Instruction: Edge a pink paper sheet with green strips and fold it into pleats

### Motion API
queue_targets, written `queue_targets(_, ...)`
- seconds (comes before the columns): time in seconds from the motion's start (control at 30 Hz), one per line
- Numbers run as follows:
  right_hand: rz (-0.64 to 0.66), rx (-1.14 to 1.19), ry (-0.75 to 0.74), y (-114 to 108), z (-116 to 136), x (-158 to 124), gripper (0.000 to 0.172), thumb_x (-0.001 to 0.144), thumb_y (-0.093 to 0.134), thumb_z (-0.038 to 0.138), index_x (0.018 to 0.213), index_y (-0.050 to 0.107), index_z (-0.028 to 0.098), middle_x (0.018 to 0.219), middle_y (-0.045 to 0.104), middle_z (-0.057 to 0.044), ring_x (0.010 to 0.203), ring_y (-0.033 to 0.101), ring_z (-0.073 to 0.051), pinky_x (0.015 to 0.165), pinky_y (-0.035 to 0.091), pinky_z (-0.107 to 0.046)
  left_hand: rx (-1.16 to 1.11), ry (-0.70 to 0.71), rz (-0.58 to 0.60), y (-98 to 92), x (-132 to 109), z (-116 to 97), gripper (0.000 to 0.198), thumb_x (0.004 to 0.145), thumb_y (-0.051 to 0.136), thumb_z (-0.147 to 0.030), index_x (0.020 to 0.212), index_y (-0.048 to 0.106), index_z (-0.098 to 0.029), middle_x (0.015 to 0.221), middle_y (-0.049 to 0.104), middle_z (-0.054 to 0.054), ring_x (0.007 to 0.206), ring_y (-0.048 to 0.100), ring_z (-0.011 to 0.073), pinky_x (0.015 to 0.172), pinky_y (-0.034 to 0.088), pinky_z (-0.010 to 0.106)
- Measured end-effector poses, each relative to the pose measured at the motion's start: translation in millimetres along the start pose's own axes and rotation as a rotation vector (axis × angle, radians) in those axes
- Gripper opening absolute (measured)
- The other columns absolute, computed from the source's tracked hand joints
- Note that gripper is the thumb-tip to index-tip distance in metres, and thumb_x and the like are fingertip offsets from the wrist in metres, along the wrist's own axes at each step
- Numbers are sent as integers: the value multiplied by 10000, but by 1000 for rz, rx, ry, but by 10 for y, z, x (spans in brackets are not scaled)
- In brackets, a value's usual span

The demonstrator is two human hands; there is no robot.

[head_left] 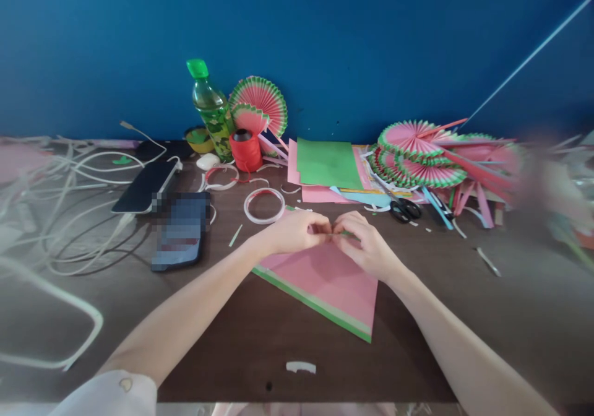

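Room: bare surface [260, 348] on your near side; scissors [405, 209] lie beyond.
Left hand [294, 231]: your grip pinches the far edge of the pink paper [325, 286].
Right hand [369, 247]: pinching likewise.

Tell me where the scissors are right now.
In the head view, the scissors lie right of centre on the table, just beyond the right hand, in front of the pile of pink-and-green paper fans.
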State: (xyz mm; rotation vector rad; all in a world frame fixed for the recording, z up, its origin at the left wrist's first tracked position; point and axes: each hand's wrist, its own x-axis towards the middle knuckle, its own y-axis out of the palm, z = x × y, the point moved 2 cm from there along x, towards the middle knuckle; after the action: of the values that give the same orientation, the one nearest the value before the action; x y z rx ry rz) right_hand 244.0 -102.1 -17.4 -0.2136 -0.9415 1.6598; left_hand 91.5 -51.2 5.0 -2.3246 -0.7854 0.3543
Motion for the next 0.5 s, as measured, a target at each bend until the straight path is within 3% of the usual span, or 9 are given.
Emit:
queue_targets(0.23,-387,-225,-61,-112,38,-63,40,771,513,179,768,519,219,851,535,-43,857,497,-213,795,329,-413,-150,-71,-90,-14,7,65,120,726,527,-230,726,627,-163,706,628,-16,684,539,112,656,393,228)
queue_targets(0.5,-240,-295,-75,-37,78,-58,79,761,509,181,749,578,216,810,517,-37,805,464,-204,745,318,-389,-131,-83,-107,-10,14,20,109,709,552,-212,713,650,-166,706,656,-17,683,556,116,655,400,231)
